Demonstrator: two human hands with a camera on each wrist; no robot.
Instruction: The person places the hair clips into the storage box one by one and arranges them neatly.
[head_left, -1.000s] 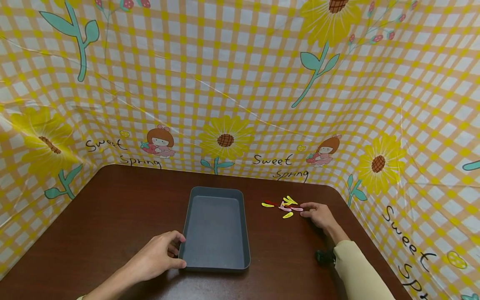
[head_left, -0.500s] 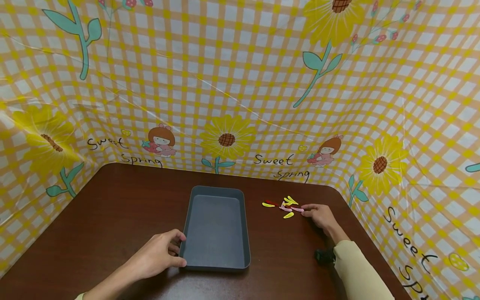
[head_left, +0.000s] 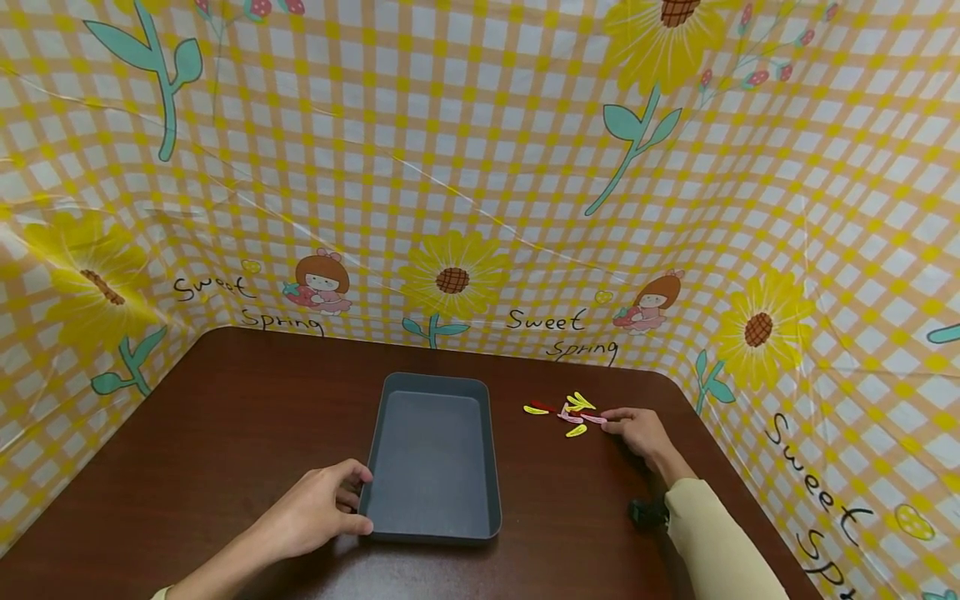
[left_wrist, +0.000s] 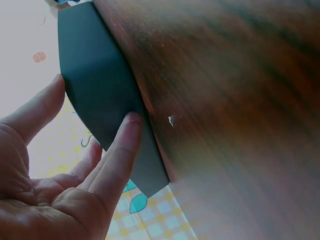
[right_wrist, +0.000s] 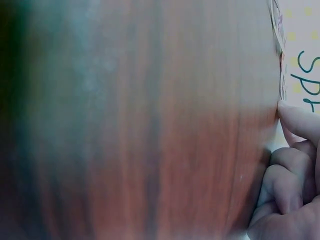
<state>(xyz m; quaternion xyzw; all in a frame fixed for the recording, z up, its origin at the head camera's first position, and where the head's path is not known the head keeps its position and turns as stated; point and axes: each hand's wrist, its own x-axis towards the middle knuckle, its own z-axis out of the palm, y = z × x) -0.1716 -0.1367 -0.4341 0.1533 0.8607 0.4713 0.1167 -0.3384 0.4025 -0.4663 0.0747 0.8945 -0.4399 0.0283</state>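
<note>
"Hair clips [head_left: 574,408], by the look of them: yellow, pink and red, loosely scattered on the counter [head_left: 277,417] to the right of the grey tray [head_left: 431,467]. How are the hands placed?"

"The right hand [head_left: 636,429] reaches in from the right, thumb and forefinger drawn together on the right end of a pink clip [head_left: 594,418]. The right wrist view is blurred, so I can't vouch for how firm that pinch is."

"And the left hand [head_left: 318,508]?"

"It holds the tray at the near left corner, thumb and fingers partly bent and spread against the rim and outer wall."

"How would you expect a clip to handle?"

"Very light, I'd judge, thin and stiff, perhaps smooth enough to slip from a careless pinch. Hardly fragile. Lying so flat, it offers fingertips little edge, so the end pointing right, away from the pile, seems the sensible hold. Its other end lies close to its neighbours, and they could drag along."
</note>
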